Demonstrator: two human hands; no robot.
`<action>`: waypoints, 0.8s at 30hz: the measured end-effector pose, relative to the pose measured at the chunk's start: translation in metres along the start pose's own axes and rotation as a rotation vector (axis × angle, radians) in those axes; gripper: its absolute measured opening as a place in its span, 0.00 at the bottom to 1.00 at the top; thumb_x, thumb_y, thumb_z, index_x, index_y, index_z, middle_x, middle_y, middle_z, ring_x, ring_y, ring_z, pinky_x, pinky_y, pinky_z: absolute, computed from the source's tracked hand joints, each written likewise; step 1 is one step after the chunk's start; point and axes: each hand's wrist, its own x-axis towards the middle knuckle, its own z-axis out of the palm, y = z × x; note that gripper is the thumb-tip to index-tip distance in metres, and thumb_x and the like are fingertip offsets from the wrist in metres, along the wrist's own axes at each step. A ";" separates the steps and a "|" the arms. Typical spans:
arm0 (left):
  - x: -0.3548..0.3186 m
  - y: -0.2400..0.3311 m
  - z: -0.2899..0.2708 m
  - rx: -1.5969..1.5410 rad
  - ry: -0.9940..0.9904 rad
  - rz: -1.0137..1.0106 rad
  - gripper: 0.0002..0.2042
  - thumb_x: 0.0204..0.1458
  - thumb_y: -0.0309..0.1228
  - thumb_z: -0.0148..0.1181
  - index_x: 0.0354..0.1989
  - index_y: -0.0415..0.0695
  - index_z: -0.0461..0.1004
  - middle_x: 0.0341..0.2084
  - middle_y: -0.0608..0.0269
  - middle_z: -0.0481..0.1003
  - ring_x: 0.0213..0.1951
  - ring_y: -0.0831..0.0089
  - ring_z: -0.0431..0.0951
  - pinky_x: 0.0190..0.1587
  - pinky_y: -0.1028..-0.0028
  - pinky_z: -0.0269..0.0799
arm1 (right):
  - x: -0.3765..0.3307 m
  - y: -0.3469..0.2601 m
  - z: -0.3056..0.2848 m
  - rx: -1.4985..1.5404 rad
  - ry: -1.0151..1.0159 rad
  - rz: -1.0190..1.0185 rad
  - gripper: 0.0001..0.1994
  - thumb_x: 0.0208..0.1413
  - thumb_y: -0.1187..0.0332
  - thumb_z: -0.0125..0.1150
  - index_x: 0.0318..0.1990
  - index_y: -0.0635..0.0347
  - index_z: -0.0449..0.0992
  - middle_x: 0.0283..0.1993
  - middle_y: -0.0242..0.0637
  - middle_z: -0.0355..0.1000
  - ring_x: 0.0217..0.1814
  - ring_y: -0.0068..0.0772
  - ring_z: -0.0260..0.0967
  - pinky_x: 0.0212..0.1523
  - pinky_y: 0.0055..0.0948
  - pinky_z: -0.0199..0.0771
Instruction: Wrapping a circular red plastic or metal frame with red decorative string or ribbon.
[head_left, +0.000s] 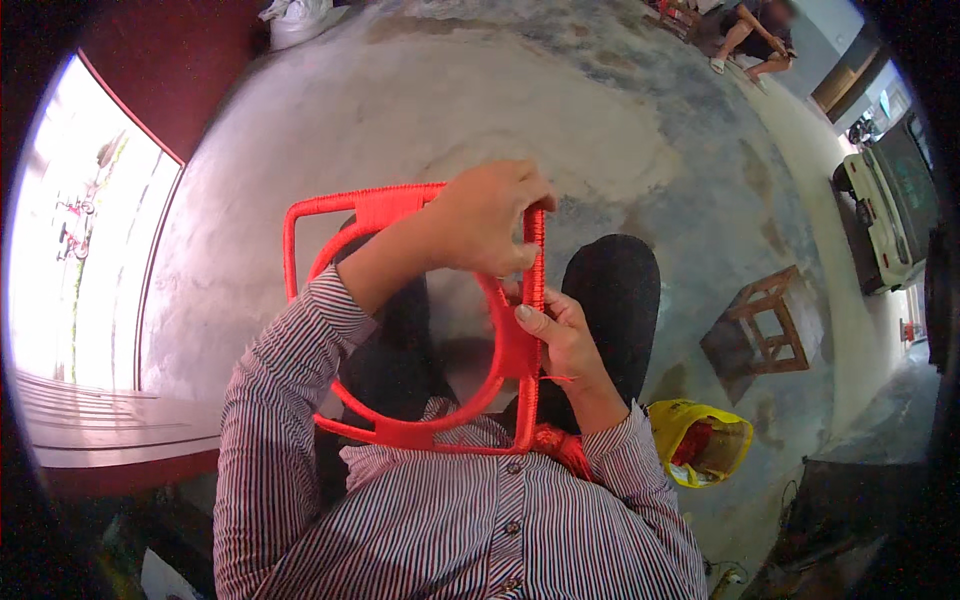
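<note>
Red frame [330, 215] on lap, square w/ ring inside. Left hand [485, 215] curled shut round its right bar near top. Right hand [560, 335] pinches same bar lower down, maybe on cord. Yellow bag [705, 440] on floor at right.

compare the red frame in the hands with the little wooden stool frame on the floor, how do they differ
The red frame is wrapped in red cord and has a ring inside its square outline; the wooden stool frame is bare brown wood with straight bars only. The red frame is held over the lap by the left hand and right hand; the stool frame stands untouched on the concrete floor. Both are open frames with nothing filling the middle.
</note>
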 end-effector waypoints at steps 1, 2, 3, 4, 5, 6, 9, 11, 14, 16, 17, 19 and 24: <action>-0.001 0.001 0.000 0.021 0.008 0.003 0.18 0.32 0.35 0.61 0.35 0.40 0.74 0.31 0.54 0.71 0.36 0.56 0.72 0.38 0.63 0.70 | 0.000 -0.001 0.001 0.015 -0.017 -0.003 0.18 0.58 0.70 0.54 0.55 0.67 0.67 0.46 0.39 0.73 0.45 0.29 0.73 0.47 0.29 0.74; -0.002 0.003 0.000 0.042 0.017 0.006 0.18 0.32 0.35 0.61 0.35 0.40 0.74 0.31 0.54 0.71 0.36 0.56 0.72 0.38 0.63 0.70 | -0.001 -0.001 0.001 0.030 -0.033 -0.006 0.18 0.58 0.70 0.54 0.54 0.67 0.68 0.46 0.39 0.73 0.45 0.30 0.73 0.47 0.30 0.74; -0.002 0.005 0.001 0.041 0.016 0.005 0.18 0.32 0.35 0.61 0.35 0.40 0.74 0.31 0.54 0.71 0.36 0.56 0.72 0.38 0.63 0.70 | -0.001 0.000 0.001 0.030 -0.032 -0.005 0.18 0.58 0.70 0.54 0.54 0.67 0.68 0.46 0.39 0.73 0.45 0.30 0.73 0.47 0.30 0.74; -0.002 0.008 0.001 0.064 0.014 -0.016 0.19 0.32 0.36 0.61 0.35 0.40 0.74 0.31 0.54 0.71 0.36 0.56 0.72 0.38 0.63 0.70 | -0.001 0.001 -0.001 0.044 -0.018 0.000 0.17 0.58 0.70 0.54 0.54 0.67 0.68 0.46 0.40 0.73 0.45 0.30 0.73 0.47 0.30 0.74; -0.002 0.010 0.003 0.086 0.011 -0.036 0.19 0.32 0.36 0.61 0.35 0.40 0.74 0.31 0.54 0.71 0.36 0.56 0.72 0.38 0.63 0.70 | -0.002 0.003 -0.002 0.058 -0.003 0.006 0.17 0.58 0.70 0.54 0.53 0.67 0.68 0.46 0.40 0.73 0.45 0.30 0.73 0.47 0.29 0.74; -0.002 0.009 0.002 0.087 0.013 -0.037 0.19 0.32 0.36 0.61 0.35 0.40 0.74 0.31 0.54 0.71 0.36 0.56 0.72 0.38 0.63 0.70 | -0.001 0.004 -0.002 0.056 -0.004 0.006 0.17 0.58 0.70 0.54 0.53 0.67 0.68 0.46 0.40 0.73 0.45 0.30 0.73 0.47 0.29 0.74; -0.002 0.001 0.007 0.028 -0.047 -0.094 0.18 0.34 0.35 0.60 0.37 0.40 0.74 0.35 0.53 0.72 0.39 0.56 0.73 0.42 0.62 0.69 | -0.001 0.004 0.000 0.073 0.033 0.024 0.17 0.57 0.71 0.54 0.53 0.67 0.68 0.46 0.41 0.73 0.45 0.30 0.73 0.47 0.30 0.74; -0.006 -0.005 0.011 -0.142 0.269 -0.176 0.18 0.38 0.32 0.59 0.40 0.40 0.74 0.38 0.51 0.72 0.43 0.56 0.72 0.45 0.62 0.69 | -0.001 0.001 0.000 0.055 0.078 0.065 0.17 0.59 0.68 0.51 0.53 0.69 0.67 0.47 0.44 0.73 0.44 0.32 0.73 0.47 0.31 0.74; -0.022 -0.012 -0.003 0.117 0.477 -0.170 0.17 0.41 0.30 0.57 0.42 0.39 0.73 0.40 0.50 0.72 0.44 0.56 0.72 0.47 0.63 0.69 | -0.001 0.000 -0.008 0.252 0.041 0.046 0.20 0.61 0.62 0.48 0.53 0.71 0.66 0.48 0.52 0.71 0.46 0.40 0.73 0.47 0.35 0.74; -0.044 -0.012 -0.012 0.079 0.488 -0.256 0.17 0.42 0.29 0.57 0.42 0.38 0.72 0.40 0.51 0.72 0.44 0.57 0.72 0.48 0.64 0.68 | 0.001 0.003 -0.012 0.256 0.035 0.027 0.23 0.61 0.58 0.45 0.53 0.72 0.66 0.48 0.53 0.71 0.46 0.42 0.73 0.48 0.36 0.74; -0.054 -0.011 -0.013 0.039 0.503 -0.336 0.16 0.42 0.29 0.57 0.42 0.38 0.72 0.40 0.52 0.72 0.43 0.57 0.72 0.48 0.66 0.68 | 0.001 0.004 -0.014 0.254 0.030 0.002 0.25 0.62 0.54 0.43 0.53 0.72 0.66 0.49 0.55 0.70 0.46 0.43 0.73 0.48 0.37 0.74; -0.072 -0.006 -0.012 -0.064 0.499 -0.435 0.16 0.43 0.28 0.57 0.41 0.37 0.71 0.39 0.53 0.71 0.43 0.60 0.72 0.48 0.67 0.68 | 0.002 0.004 -0.015 0.277 0.052 0.025 0.28 0.63 0.51 0.39 0.53 0.71 0.67 0.49 0.56 0.70 0.46 0.45 0.72 0.49 0.39 0.73; -0.120 0.004 -0.006 -0.235 0.561 -0.589 0.14 0.44 0.27 0.56 0.41 0.38 0.71 0.38 0.56 0.70 0.42 0.66 0.72 0.45 0.70 0.68 | 0.005 0.005 -0.012 0.393 0.084 0.094 0.35 0.62 0.42 0.30 0.51 0.70 0.68 0.49 0.59 0.69 0.47 0.48 0.71 0.51 0.41 0.70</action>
